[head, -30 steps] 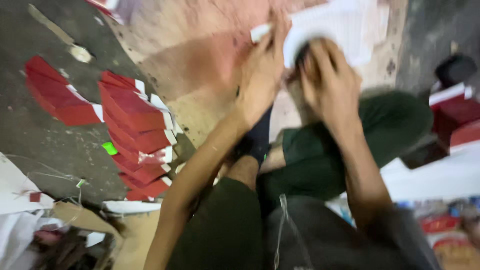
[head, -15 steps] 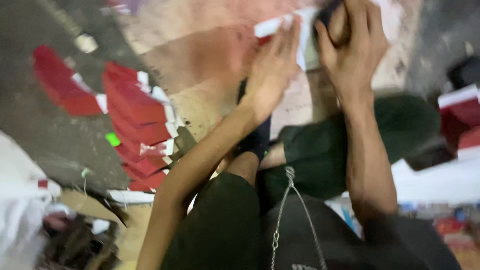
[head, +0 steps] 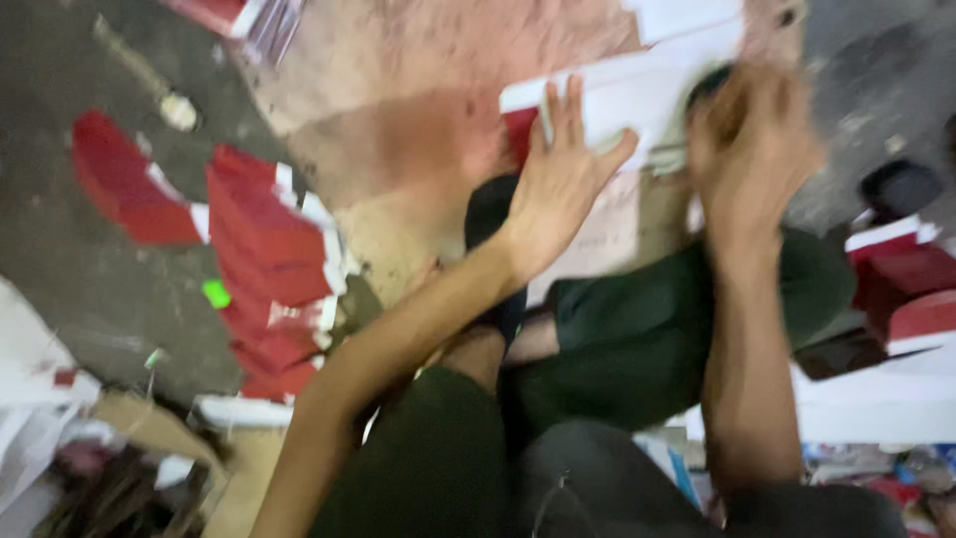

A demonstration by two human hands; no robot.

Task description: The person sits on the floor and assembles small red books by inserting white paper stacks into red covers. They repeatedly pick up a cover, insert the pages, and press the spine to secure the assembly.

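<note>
Seated on the floor, I work over a white sheet [head: 637,95] laid on a stained board [head: 418,120], and every place here is taken from that sheet. Far to its left, a row of red folded pieces [head: 264,269] lies overlapped on the grey floor [head: 60,80], well apart from it. Nearer, my left hand [head: 563,184] lies flat on the sheet's near left corner, fingers spread and pointing away from me, pressing and gripping nothing. The sheet's long axis runs left to right, rising slightly toward the right; it reaches away from my left palm toward my right hand. My right hand [head: 752,139] sits over the sheet's right part, curled and blurred; it seems closed on something dark, but I cannot tell what it grips. Both hands touch or overlap the sheet, the left more plainly planted. Below the sheet, my dark green trouser legs [head: 637,339] are folded. To its right, red and white boxes [head: 906,289] stand near.
</note>
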